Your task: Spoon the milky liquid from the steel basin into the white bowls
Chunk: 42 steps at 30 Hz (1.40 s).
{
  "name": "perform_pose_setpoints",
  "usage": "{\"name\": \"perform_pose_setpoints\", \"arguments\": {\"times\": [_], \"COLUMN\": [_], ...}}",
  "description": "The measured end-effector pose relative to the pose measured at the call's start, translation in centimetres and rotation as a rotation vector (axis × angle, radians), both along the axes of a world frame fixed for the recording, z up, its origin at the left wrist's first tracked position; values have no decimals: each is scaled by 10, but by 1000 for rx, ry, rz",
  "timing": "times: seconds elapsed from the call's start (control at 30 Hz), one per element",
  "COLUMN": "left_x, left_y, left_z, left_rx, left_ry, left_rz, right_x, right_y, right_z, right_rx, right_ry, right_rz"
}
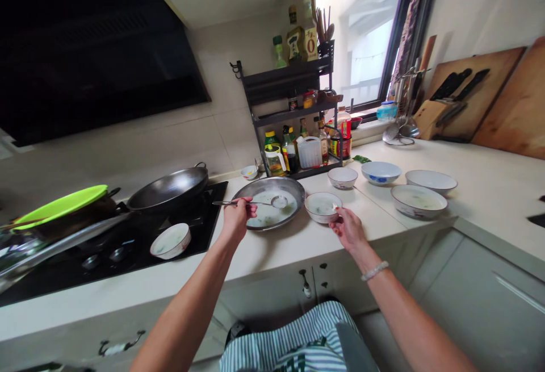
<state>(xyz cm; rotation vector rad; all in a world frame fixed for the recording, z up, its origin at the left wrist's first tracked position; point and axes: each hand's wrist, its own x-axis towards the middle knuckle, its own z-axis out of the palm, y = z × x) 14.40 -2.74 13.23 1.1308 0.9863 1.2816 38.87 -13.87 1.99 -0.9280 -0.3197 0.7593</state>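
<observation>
My left hand (pixel 239 216) is closed round the handle of a metal ladle (pixel 279 202). The ladle's bowl is over a wide metal basin (pixel 301 193) of whitish soup with green bits. Just right of the basin stands a small patterned bowl (pixel 320 217) with similar soup inside. My right hand (pixel 347 227) grips this bowl's right rim, thumb on top and fingers below. Close behind it sits another small bowl (pixel 343 179). Further right are a blue-patterned bowl (pixel 380 173), a wide bowl of soup (pixel 419 206) and a white bowl (pixel 431 181).
On the black stove (pixel 128 247) are a wok (pixel 168 190), a pot under a green colander (pixel 63 207) and a bowl of soup (pixel 170 241). A spice rack (pixel 293 116) with bottles stands behind the basin. A knife block (pixel 434 116) and cutting boards (pixel 477 88) lean right.
</observation>
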Motion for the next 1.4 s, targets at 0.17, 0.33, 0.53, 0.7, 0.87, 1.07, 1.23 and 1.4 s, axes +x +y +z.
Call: {"name": "perform_pose_setpoints", "arguments": {"times": [0.17,0.33,0.53,0.7,0.87,1.07,1.23,1.4], "left_x": [15,39,65,65,51,49,34,1], "left_y": [-7,-18,-39,-52,-56,-47,-22,-1], "left_z": [11,18,13,-7,-21,-17,-6,-9], "left_rx": [21,64,159,389,709,408,82,87], "left_ry": [-37,-63,13,182,344,123,-112,-89], "left_rz": [-47,-116,-203,-359,-494,-347,-122,-7], "right_x": [1,0,0,1,0,0,0,0], "right_y": [1,0,-1,0,0,-1,-1,0], "right_z": [-1,1,0,-2,-1,1,0,-1], "right_rx": [-5,-1,16,23,13,5,7,3], "right_ry": [-1,-4,-4,-2,12,5,-1,-5], "right_rz": [1,2,18,16,11,12,0,2]}}
